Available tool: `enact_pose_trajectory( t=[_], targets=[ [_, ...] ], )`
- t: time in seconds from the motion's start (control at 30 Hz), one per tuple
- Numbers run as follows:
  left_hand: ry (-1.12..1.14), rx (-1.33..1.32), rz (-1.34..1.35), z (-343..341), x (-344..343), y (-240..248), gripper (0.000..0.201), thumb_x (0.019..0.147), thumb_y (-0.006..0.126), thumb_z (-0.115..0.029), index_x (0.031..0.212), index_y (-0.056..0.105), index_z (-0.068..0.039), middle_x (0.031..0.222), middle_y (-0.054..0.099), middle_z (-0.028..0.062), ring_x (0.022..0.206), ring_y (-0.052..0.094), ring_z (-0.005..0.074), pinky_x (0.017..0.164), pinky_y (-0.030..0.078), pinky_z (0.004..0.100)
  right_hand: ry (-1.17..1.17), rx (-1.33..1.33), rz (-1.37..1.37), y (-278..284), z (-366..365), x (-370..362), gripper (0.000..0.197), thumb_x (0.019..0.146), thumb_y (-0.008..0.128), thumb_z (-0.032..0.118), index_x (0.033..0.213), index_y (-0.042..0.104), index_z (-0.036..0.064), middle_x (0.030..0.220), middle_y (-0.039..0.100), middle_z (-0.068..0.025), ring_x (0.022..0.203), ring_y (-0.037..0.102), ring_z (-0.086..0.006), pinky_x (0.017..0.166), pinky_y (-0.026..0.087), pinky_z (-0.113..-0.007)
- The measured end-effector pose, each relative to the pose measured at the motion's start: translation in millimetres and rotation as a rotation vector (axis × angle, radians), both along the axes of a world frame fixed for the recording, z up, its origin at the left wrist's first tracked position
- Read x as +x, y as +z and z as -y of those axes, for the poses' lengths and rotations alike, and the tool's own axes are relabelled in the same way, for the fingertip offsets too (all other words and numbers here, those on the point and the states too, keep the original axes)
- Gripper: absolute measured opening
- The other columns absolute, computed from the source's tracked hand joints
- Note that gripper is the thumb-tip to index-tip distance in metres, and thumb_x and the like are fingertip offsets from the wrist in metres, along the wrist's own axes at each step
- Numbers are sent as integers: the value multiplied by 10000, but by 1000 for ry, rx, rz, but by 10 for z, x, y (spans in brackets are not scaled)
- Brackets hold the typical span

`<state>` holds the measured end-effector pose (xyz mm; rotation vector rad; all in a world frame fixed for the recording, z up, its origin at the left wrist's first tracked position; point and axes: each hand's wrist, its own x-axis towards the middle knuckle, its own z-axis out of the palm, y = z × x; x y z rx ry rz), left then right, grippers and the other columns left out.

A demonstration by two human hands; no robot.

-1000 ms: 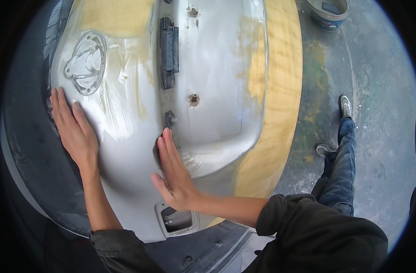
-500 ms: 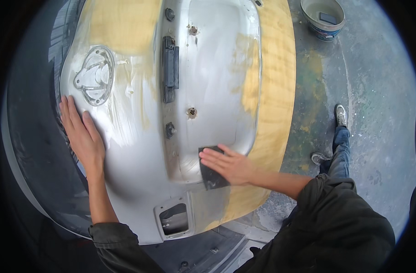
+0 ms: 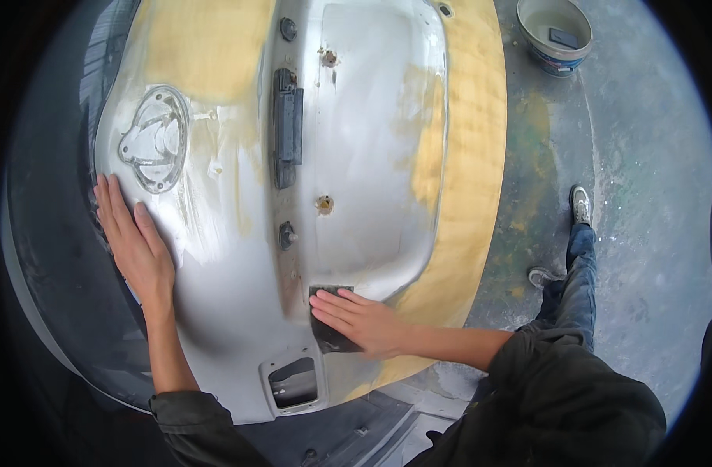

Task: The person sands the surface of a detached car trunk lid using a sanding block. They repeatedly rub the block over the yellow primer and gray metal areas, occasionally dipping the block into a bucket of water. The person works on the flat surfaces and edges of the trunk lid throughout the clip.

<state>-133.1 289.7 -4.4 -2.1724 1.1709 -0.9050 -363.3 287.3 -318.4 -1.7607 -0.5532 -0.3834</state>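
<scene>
A car's tailgate, bare silver with yellowish filler patches, spreads beneath both hands. My left hand lies flat along its left edge beside the dark window glass, fingers stretched out, just below an oval lamp-shaped recess. Under the fingers of my right hand is a sheet of black sandpaper, pressed on the lower corner of the recessed number plate area. The fingers lie extended and close together over the sheet; the thumb is hidden. A squarish lamp opening sits just below the sandpaper.
A black handle strip stands out along the panel's middle, with small dark fittings and rusty holes around it. On the stained concrete floor a white bucket holds a dark block. My legs are at the right.
My right hand has slid the sandpaper left and nearer to me, toward the lamp opening. My left hand stays on the panel's edge. The whole view has shifted slightly.
</scene>
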Motion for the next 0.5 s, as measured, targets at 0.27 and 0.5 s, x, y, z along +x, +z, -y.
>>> enact_pose_trajectory(
  t=[0.27,0.5],
  targets=[
    [25,1,-18,64,-44,3,508,1122,403,-162,1587,406,40,1690,360,212,1585,305,374,1305,208,479,-73,-280,60,-905,634,-132,779,945,562,192,1641,298,-36,1762,231,-160,1644,191,-294,1325,165,-492],
    [40,9,-28,64,-80,22,516,1125,399,-168,1599,386,35,1699,344,210,1589,297,372,1306,205,486,-100,211,-46,290,-198,58,847,891,587,180,1634,273,-78,1730,248,-245,1638,193,-327,1330,141,-485]
  ],
)
